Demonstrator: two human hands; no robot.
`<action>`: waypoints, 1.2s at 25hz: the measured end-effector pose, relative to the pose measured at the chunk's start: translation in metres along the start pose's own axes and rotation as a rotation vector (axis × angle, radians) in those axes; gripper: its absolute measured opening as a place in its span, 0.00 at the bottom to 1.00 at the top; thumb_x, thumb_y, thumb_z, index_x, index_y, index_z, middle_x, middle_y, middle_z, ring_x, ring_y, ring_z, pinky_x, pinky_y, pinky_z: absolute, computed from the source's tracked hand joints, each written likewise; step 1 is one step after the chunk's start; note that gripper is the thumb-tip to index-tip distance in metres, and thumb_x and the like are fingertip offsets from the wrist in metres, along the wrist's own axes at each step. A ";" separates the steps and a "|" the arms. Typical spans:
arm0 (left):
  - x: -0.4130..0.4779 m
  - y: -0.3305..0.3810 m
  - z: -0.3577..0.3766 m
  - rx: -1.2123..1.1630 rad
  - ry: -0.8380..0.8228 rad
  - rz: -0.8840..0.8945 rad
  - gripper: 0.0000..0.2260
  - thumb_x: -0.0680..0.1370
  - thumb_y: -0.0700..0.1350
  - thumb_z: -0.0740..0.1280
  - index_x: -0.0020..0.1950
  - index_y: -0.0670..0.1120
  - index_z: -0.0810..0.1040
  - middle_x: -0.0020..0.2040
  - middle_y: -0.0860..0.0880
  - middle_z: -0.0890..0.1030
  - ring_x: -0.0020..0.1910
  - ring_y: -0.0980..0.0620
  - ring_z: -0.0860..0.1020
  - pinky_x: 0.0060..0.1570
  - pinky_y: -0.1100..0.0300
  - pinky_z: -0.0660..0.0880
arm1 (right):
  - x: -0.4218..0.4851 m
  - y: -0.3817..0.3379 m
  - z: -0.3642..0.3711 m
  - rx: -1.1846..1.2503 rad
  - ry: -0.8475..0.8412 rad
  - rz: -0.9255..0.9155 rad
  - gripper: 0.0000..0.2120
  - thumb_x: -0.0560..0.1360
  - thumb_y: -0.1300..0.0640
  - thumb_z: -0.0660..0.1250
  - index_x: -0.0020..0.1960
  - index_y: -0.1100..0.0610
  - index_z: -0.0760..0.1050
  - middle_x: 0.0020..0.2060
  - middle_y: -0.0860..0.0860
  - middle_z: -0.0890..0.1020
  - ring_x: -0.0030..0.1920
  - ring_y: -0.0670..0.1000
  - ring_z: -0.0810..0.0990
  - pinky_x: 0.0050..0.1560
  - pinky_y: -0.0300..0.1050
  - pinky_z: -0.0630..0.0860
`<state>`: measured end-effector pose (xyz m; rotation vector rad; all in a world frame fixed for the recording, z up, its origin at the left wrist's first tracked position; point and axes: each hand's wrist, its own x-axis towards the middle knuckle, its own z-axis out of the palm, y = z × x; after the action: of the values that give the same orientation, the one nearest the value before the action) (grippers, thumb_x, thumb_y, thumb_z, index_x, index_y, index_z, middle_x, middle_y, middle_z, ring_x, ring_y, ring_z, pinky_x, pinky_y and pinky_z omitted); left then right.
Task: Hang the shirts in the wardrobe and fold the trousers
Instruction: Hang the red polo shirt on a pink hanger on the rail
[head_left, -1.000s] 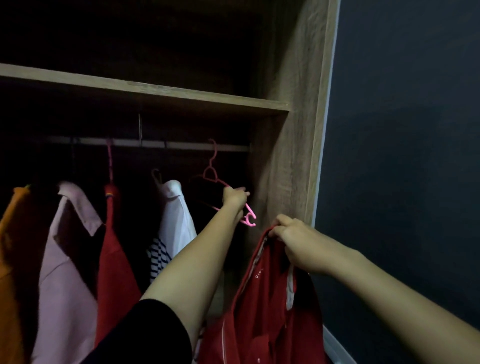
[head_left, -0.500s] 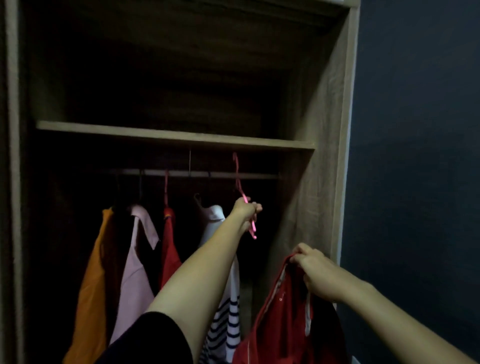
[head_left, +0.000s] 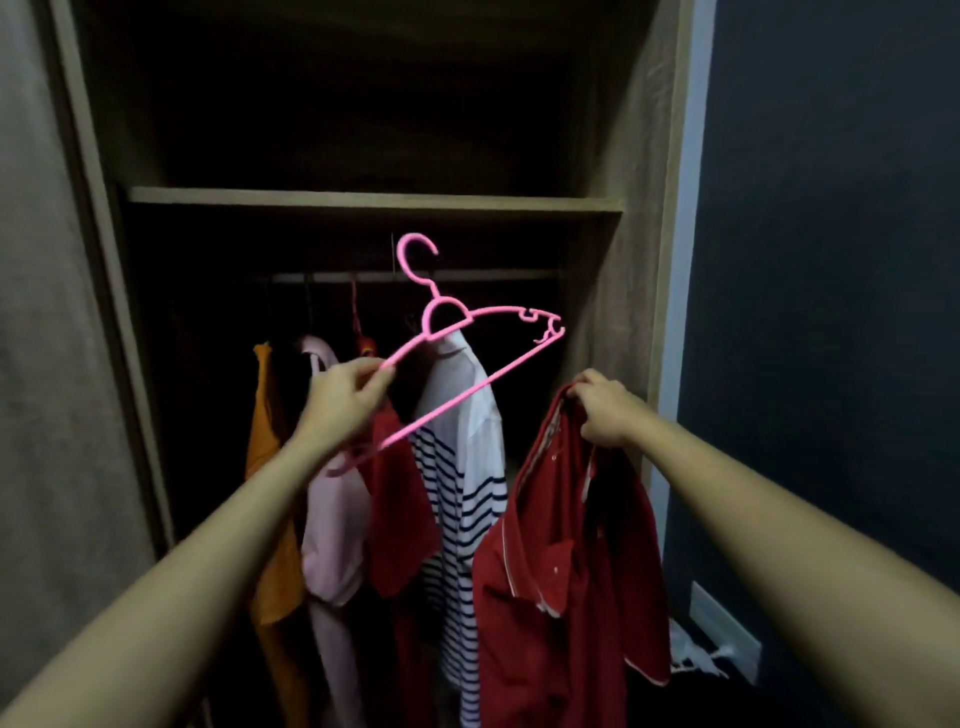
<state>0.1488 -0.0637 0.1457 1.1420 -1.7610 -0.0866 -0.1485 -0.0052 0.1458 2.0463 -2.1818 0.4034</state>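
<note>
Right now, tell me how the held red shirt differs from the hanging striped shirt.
The red shirt is plain red with pale trim; the striped shirt is white with dark stripes. The red shirt dangles bunched from the right hand; the striped shirt hangs spread below the rail. Both hang down freely.

Both our bare arms reach forward and up from the bottom corners of the frame. Our left arm (head_left: 208, 551) runs from the lower left to the centre, where our left hand (head_left: 345, 400) pinches the hanger (head_left: 485, 383) between thumb and curled fingers. Our right arm (head_left: 779, 499) comes in from the lower right. Our right hand (head_left: 605, 413), right of centre and about level with the left, grips the shirt (head_left: 550, 571) in bunched fingers.
</note>
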 end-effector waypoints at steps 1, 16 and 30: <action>-0.012 -0.012 -0.026 -0.016 -0.016 0.015 0.10 0.78 0.46 0.65 0.54 0.45 0.83 0.37 0.47 0.83 0.36 0.54 0.80 0.36 0.62 0.70 | 0.000 0.000 0.001 0.007 -0.020 0.023 0.25 0.71 0.64 0.62 0.68 0.59 0.68 0.69 0.52 0.63 0.65 0.60 0.69 0.65 0.53 0.70; -0.125 -0.063 -0.133 -0.273 -0.058 -0.016 0.16 0.75 0.41 0.69 0.39 0.65 0.83 0.31 0.60 0.81 0.34 0.65 0.74 0.33 0.72 0.70 | -0.026 -0.037 0.001 -0.012 -0.076 0.051 0.24 0.72 0.60 0.62 0.68 0.56 0.67 0.71 0.51 0.62 0.67 0.60 0.68 0.66 0.54 0.69; -0.186 -0.058 -0.072 -0.291 0.034 0.015 0.08 0.73 0.49 0.67 0.46 0.50 0.85 0.28 0.65 0.79 0.26 0.68 0.74 0.29 0.70 0.71 | -0.068 -0.142 -0.014 -0.047 0.069 -0.650 0.21 0.72 0.46 0.59 0.64 0.50 0.72 0.56 0.49 0.80 0.56 0.53 0.78 0.49 0.41 0.66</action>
<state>0.2518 0.0687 0.0237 0.9137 -1.6631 -0.3025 -0.0036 0.0569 0.1569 2.4975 -1.3518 0.3256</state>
